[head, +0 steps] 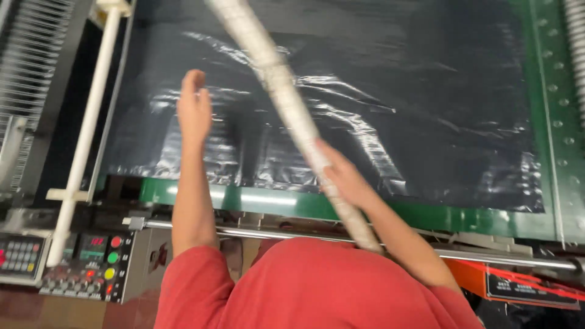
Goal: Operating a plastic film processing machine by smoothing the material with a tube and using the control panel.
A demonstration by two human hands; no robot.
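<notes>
- right hand (342, 176) fingers wrapped round long pale tube (286, 100), angled across black plastic sheet (378, 91)
- left hand (194, 108) flat-open, empty, over sheet's left part
- sheet on green machine bed (548, 122)
- risk: tube end may snag or crease sheet

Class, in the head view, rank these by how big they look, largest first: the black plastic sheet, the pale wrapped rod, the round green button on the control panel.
1. black plastic sheet
2. pale wrapped rod, though it is nearer the camera
3. green button
</notes>
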